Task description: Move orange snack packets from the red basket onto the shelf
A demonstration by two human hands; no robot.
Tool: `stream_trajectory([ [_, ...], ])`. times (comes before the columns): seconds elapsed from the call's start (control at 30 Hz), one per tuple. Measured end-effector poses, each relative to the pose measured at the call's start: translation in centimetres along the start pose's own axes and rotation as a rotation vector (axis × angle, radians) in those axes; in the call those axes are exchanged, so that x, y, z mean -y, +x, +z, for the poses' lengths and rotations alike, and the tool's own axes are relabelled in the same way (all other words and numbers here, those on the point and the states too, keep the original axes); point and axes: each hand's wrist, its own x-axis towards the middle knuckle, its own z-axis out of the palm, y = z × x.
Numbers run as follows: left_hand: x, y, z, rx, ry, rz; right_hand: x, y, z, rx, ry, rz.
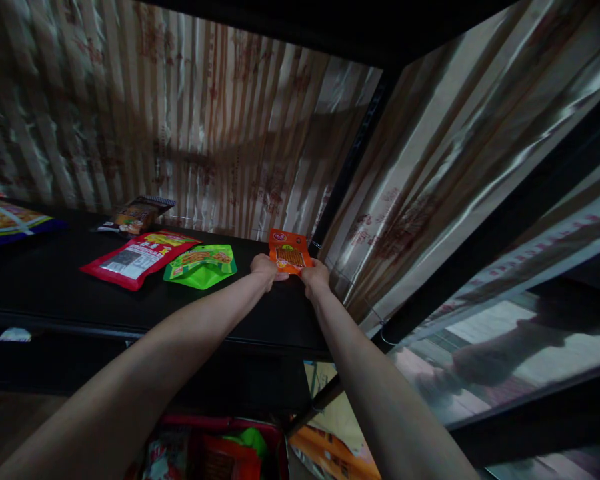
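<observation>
Both arms reach out over a black shelf toward its right back corner. An orange snack packet with a window showing brown food stands tilted there. My left hand grips its lower left edge, and my right hand grips the lower right edge. To the left of my left hand lies a green snack packet. A red snack packet with a white label lies beside it, and behind that is a dark snack packet.
A blue and yellow packet lies at the shelf's far left. Striped plastic sheeting covers the back and right side. Black posts frame the corner. Below stands a red-rimmed box with several packets inside.
</observation>
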Motion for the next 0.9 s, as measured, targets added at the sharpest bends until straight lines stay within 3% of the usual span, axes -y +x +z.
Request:
stream_trajectory([
  [0.13,0.2,0.2,0.3,0.006,0.065,0.041,0.6,-0.4,-0.3,-0.073,-0.104,0.021],
  [0.57,0.1,-1.3,0.5,-0.063,0.277,0.172,1.2,-1.1,-0.9,-0.072,-0.245,0.027],
  [0.9,0.5,1.5,0.6,-0.053,0.479,0.193,2.2,-1.0,-0.9,0.033,-0.524,-0.037],
])
